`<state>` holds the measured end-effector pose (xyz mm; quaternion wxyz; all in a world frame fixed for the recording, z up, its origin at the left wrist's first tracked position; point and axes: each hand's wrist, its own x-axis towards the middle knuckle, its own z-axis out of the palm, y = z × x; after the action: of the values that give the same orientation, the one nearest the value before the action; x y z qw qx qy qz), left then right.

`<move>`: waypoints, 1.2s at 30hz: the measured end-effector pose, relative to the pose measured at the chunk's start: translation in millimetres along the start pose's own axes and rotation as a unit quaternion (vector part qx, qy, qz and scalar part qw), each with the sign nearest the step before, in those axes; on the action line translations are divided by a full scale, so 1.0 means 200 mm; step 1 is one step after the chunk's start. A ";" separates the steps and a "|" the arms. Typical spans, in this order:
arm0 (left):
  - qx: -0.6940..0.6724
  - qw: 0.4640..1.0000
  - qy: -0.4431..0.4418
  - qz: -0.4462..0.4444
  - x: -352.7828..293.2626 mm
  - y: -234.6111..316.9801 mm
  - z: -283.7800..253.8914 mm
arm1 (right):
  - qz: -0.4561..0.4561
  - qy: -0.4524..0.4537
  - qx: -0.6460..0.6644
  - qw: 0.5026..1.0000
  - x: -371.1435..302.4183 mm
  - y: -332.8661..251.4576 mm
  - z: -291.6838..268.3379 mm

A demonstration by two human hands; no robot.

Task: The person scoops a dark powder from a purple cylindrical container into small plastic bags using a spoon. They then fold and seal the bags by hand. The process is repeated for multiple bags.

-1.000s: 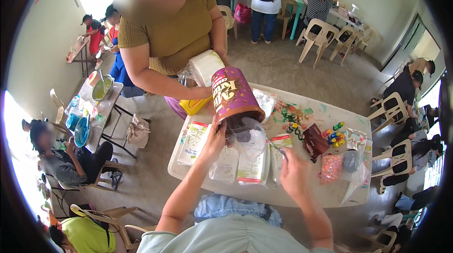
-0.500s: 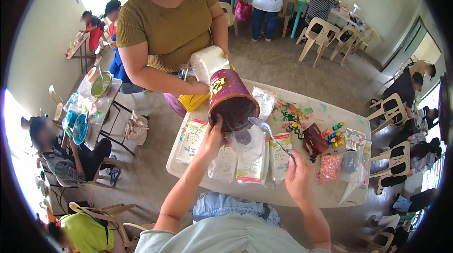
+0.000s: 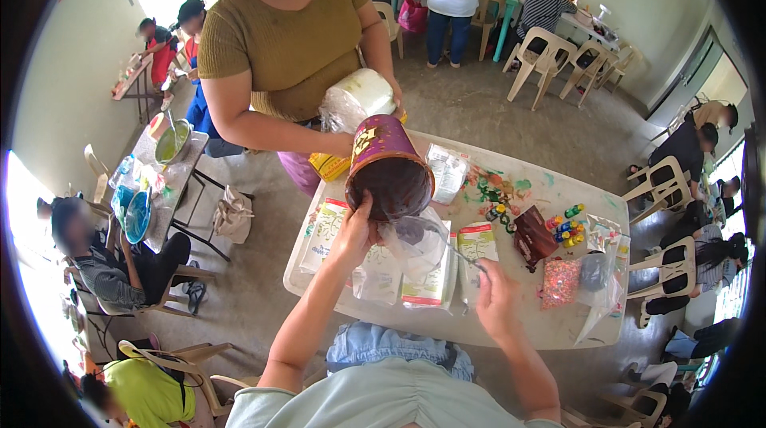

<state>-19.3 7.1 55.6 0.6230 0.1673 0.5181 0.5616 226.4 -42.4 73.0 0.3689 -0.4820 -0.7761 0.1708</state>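
Apparently it's a scooping step: the left hand (image 3: 356, 238) grips a tipped tub (image 3: 389, 143) beside a plastic bag (image 3: 416, 248). The right hand (image 3: 497, 294) clasps a spoon (image 3: 463, 256); steady aim seems called for.

L forearm (image 3: 309, 319): bare, slants inward over table (image 3: 531, 331) near edge, by its near-left corner | L grip (image 3: 355, 232): deeper in than right, thumb pointing up, fingers curled | R forearm (image 3: 528, 362): bare, leaning inward across near edge | R grip (image 3: 498, 296): just inside that edge, fingers folded, pinching
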 end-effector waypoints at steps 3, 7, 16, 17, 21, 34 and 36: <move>-0.008 1.000 0.002 0.007 -0.04 0.03 0.02 | -0.002 0.024 -0.006 1.000 0.02 0.00 -0.02; -0.015 0.999 -0.045 0.010 0.01 0.01 -0.04 | -0.006 0.009 -0.019 1.000 0.01 0.00 0.00; -0.059 0.997 -0.052 0.023 -0.04 0.03 0.02 | 0.003 0.036 -0.013 0.999 0.02 -0.01 -0.04; -0.056 0.997 -0.057 0.024 -0.04 0.02 0.02 | 0.006 0.037 -0.010 0.999 0.01 -0.01 -0.04; -0.049 0.996 -0.076 0.024 -0.02 0.01 0.00 | -0.002 0.034 -0.008 0.999 0.00 -0.01 -0.03; -0.010 0.998 -0.056 0.027 -0.04 0.00 0.00 | -0.010 0.011 0.017 1.000 0.09 -0.12 -0.07; -0.003 0.998 -0.059 0.015 -0.04 -0.01 0.01 | -0.010 -0.001 0.004 1.000 0.15 -0.16 -0.06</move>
<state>-15.2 -0.3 57.9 0.6446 0.2059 0.4766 0.5612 207.3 -32.2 113.3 0.3718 -0.4724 -0.7808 0.1703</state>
